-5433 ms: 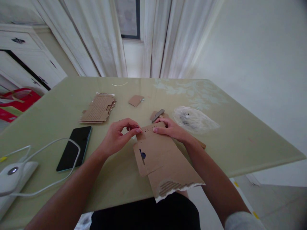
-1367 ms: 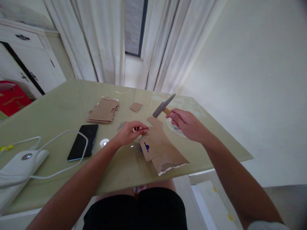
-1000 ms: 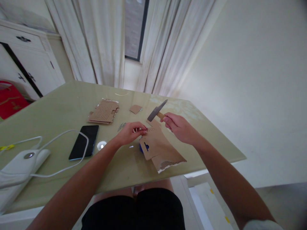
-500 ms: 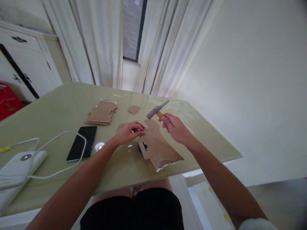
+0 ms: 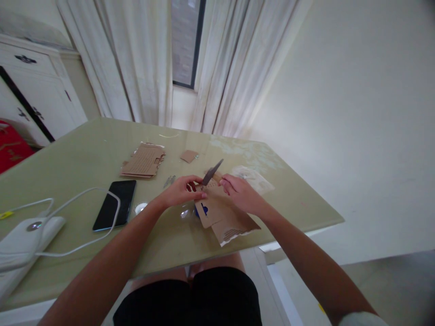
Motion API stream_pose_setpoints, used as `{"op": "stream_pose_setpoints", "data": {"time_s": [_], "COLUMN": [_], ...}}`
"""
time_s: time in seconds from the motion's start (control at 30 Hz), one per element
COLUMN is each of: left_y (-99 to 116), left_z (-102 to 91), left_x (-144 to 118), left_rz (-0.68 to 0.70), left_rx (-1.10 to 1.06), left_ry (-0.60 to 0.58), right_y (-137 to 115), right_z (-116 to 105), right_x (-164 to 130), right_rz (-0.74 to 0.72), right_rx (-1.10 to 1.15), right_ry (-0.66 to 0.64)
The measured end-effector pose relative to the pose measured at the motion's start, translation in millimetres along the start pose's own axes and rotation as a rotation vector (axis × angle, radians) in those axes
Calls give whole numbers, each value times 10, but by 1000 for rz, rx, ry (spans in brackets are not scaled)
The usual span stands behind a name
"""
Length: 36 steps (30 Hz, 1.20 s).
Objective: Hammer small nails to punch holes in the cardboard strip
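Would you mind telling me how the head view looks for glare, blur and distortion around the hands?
Head view: wide-angle bending curves the table edges and curtains; the hammer in the right hand is slightly motion-blurred; small bright reflections sit on the glossy top beside the left hand; lighting is soft, shadows faint.

A glossy pale-green table (image 5: 84, 154) carries everything. On it lie a black smartphone (image 5: 114, 204), a white cable (image 5: 78, 201), a stack of perforated brown cardboard (image 5: 142, 160), a small cardboard scrap (image 5: 189, 156), a torn brown cardboard sheet (image 5: 226, 219) and a crumpled clear plastic bag (image 5: 253, 177).

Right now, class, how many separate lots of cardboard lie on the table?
3: the piece under the hands, the stack beyond the phone, and a small scrap farther back. More may be hidden.
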State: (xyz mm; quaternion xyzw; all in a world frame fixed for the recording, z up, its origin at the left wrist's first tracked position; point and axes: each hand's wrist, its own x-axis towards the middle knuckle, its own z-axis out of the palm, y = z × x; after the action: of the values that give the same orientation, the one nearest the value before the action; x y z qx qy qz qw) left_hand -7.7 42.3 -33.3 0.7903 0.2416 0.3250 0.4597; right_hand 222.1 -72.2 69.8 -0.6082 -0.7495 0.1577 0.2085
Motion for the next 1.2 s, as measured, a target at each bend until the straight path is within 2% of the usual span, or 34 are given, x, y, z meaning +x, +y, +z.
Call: {"op": "stream_pose_setpoints", "data": {"time_s": [0.1, 0.27, 0.43, 0.63, 0.73, 0.8, 0.87, 0.97, 1.07, 1.1, 1.2], "left_y": [2, 4, 18, 51, 75, 87, 92, 88, 75, 71, 67], "left_z": [1, -2, -2, 7, 5, 0, -7, -10, 1, 6, 9], "left_x": [-2, -6, -11, -17, -22, -28, -38, -60, -85, -91, -89], "left_rz": [-3, -35, -48, -65, -67, -73, -84, -107, -150, -165, -197], "left_rx": [4, 5, -4, -7, -12, -13, -12, -38, -121, -148, -211], "left_ry": [1, 8, -17, -12, -28, -31, -23, -19, -36, -32, 34], "right_y": [-40, -113, -60, -24, -2, 45, 133, 352, 653, 758, 1046], "right_z": [13, -27, 80, 26, 43, 51, 28, -43, -38, 2, 233], "right_x": [-37, -52, -45, -14, 5, 41, 110, 271, 459, 520, 667], "right_rz": [-1, -40, -20, -28, -48, -59, -27, 103, 176, 191, 210], "right_rx": [-108, -10, -97, 11, 43, 76, 223, 701, 1194, 1304, 1417], "right_ry": [-19, 127, -5, 85, -28, -57, 1, 59, -10, -18, 1]}}
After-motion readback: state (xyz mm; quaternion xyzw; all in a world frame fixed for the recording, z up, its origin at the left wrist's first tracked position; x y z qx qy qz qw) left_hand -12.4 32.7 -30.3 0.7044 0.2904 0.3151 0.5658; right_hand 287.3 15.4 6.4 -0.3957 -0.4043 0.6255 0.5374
